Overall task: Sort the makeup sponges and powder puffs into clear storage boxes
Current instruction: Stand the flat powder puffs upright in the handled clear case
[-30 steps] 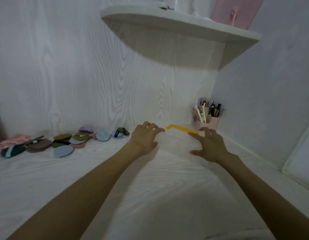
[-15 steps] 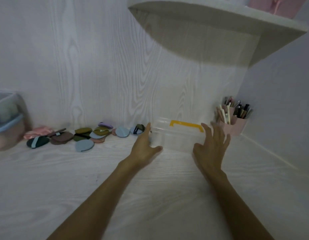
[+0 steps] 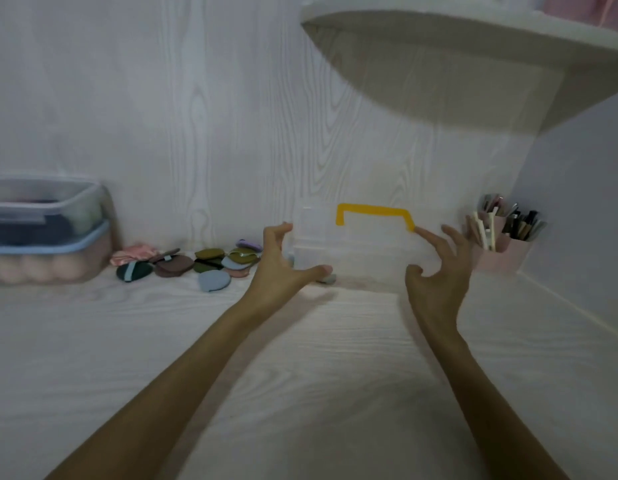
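You are at the set-up step: both hands flank the clear storage box (image 3: pixel 363 258) with the yellow handle (image 3: pixel 373 213), and no puff has gone in yet as far as you can see through its walls. Your left hand (image 3: pixel 283 268) has its fingers curled over the box's left end with the thumb stretched along the lower front edge; your right hand (image 3: pixel 435 268) is spread wide at the right end, fingertips on or just off the lid by the handle, and whether it truly grips is hard to tell through the blur. The powder puffs (image 3: pixel 203 265) lie in a loose row against the back wall, just left of the box. Next you probably need a firm 2-handed hold, then bring the box toward you and open it. Mind the pink brush cup (image 3: pixel 508 251) near your right hand and the shelf (image 3: pixel 474 46) overhead. The stacked containers (image 3: pixel 48 233) sit well apart at far left; the tabletop (image 3: pixel 300 375) toward you gives room.
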Action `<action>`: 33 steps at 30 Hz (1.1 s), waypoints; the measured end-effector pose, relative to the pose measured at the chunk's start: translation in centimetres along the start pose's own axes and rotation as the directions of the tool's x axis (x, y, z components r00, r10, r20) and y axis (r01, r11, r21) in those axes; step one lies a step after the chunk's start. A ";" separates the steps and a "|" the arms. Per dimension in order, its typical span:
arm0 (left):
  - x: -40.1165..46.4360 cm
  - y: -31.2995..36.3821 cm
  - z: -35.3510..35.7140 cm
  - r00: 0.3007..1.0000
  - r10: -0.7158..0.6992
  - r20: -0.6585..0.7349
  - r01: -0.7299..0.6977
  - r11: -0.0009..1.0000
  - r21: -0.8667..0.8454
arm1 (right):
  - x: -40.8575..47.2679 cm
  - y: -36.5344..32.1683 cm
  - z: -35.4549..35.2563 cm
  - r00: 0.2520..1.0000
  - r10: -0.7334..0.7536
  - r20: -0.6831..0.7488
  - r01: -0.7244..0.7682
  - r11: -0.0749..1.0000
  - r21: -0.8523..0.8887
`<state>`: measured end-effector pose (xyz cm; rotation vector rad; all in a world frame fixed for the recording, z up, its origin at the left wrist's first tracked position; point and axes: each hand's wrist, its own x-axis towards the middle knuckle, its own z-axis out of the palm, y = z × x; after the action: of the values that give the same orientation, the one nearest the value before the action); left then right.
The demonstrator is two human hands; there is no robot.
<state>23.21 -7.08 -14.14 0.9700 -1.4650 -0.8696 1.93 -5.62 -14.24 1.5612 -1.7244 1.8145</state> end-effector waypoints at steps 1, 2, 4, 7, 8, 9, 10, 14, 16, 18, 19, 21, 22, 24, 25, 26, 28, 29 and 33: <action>-0.7 0.6 -2.2 0.999 0.011 -0.031 -0.012 1.000 -0.013 | -0.8 -1.5 0.9 0.999 -0.001 0.038 -0.001 0.998 0.058; -1.5 1.1 -4.3 0.999 0.006 -0.040 -0.007 1.000 -0.029 | -1.6 -2.7 1.6 0.997 -0.002 0.083 -0.007 0.995 0.100; -3.6 1.8 -8.1 1.000 -0.009 -0.001 0.009 1.000 0.006 | -3.4 -5.0 3.4 0.986 -0.006 0.165 -0.024 0.984 0.179; -6.9 1.6 -13.3 0.997 -0.052 -0.062 0.056 0.997 0.060 | -5.6 -8.4 5.4 0.963 -0.030 0.268 -0.045 0.962 0.268; -7.9 1.4 -15.1 0.990 -0.069 -0.121 0.079 0.994 0.076 | -6.5 -9.8 6.2 0.948 -0.050 0.315 -0.048 0.954 0.296; -8.6 0.9 -16.5 0.984 -0.075 -0.159 0.092 0.991 0.102 | -7.2 -10.9 6.7 0.930 -0.074 0.360 -0.047 0.947 0.317; -9.3 0.5 -17.8 0.979 -0.086 -0.186 0.110 0.986 0.125 | -8.1 -12.0 7.2 0.911 -0.101 0.401 -0.041 0.943 0.329; -10.9 -1.0 -21.2 0.954 -0.149 -0.260 0.170 0.984 0.059 | -11.4 -14.4 8.9 0.860 -0.155 0.486 -0.024 0.939 0.342; -11.2 -1.5 -22.6 0.952 -0.132 -0.276 0.158 0.985 0.075 | -12.7 -14.3 9.3 0.832 -0.149 0.535 -0.034 0.948 0.316; -11.4 -1.8 -23.6 0.954 -0.115 -0.276 0.140 0.988 0.072 | -13.4 -13.8 9.2 0.791 -0.190 0.582 0.017 0.957 0.289; -11.7 -1.8 -23.9 0.952 -0.136 -0.275 0.154 0.987 0.047 | -13.7 -13.5 9.0 0.767 -0.233 0.598 0.074 0.958 0.279; -12.6 -2.0 -24.3 0.957 -0.167 -0.238 0.183 0.982 0.048 | -13.7 -13.1 8.7 0.708 -0.294 0.642 0.172 0.954 0.246; -12.9 -2.2 -24.3 0.961 -0.172 -0.217 0.193 0.978 0.083 | -13.5 -13.0 8.6 0.679 -0.308 0.667 0.212 0.951 0.224; -13.3 -2.4 -24.4 0.967 -0.173 -0.189 0.202 0.969 0.146 | -12.5 -12.7 8.6 0.660 -0.354 0.662 0.324 0.930 0.175; -13.3 -2.5 -24.4 0.965 -0.182 -0.186 0.213 0.963 0.162 | -12.1 -12.5 8.6 0.663 -0.411 0.626 0.413 0.898 0.152; -13.2 -2.5 -24.3 0.963 -0.199 -0.184 0.229 0.959 0.164 | -11.8 -12.1 8.8 0.655 -0.473 0.589 0.499 0.856 0.133; -13.2 -2.3 -24.5 0.959 -0.215 -0.186 0.244 0.958 0.150 | -11.5 -11.9 9.1 0.632 -0.539 0.557 0.548 0.819 0.170; -13.2 -2.3 -24.4 0.959 -0.221 -0.178 0.247 0.958 0.143 | -11.5 -11.7 9.1 0.639 -0.547 0.541 0.534 0.821 0.201; -13.4 -2.3 -24.7 0.954 -0.240 -0.179 0.267 0.953 0.146 | -11.3 -11.5 9.1 0.640 -0.637 0.430 0.615 0.760 0.210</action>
<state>48.52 4.36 -18.77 1.3473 -1.3093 -0.8389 20.02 -3.88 -17.86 2.3959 -1.0227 1.1662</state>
